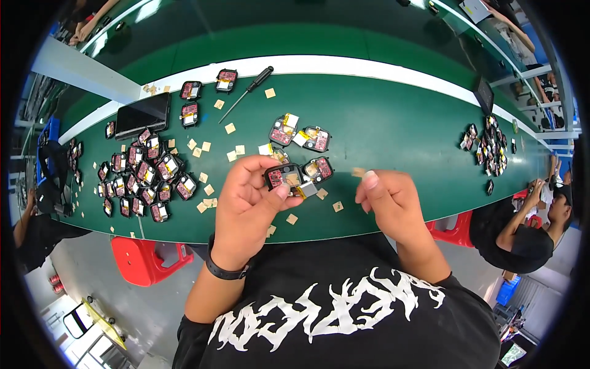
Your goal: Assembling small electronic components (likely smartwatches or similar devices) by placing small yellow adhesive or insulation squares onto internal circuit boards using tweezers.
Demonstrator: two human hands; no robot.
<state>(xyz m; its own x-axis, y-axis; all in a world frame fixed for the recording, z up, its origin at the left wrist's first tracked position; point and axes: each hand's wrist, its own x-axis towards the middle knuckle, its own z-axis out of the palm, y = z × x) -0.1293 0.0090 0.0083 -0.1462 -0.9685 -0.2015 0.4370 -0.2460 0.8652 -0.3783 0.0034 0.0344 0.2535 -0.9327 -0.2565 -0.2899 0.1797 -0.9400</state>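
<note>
My left hand [241, 212] grips an opened black electronic unit [278, 177] with a red circuit board and a tan square patch on it. The thumb lies across its near edge. To its right, my right hand [396, 203] is closed in a pinch on a small tan paper piece [357, 172], slightly blurred and apart from the unit. Right beside the held unit is another open unit [319, 168], with a silver-white battery [306, 189] below it; whether they are joined is hard to see. Two similar units [283, 130] lie just beyond.
A pile of open units [145, 172] covers the table's left side; another pile [491, 147] sits far right. A screwdriver [249, 92] and a black tablet-like slab [142, 115] lie toward the back. Tan squares [230, 128] are scattered about. Red stools [142, 261] and other people flank the table.
</note>
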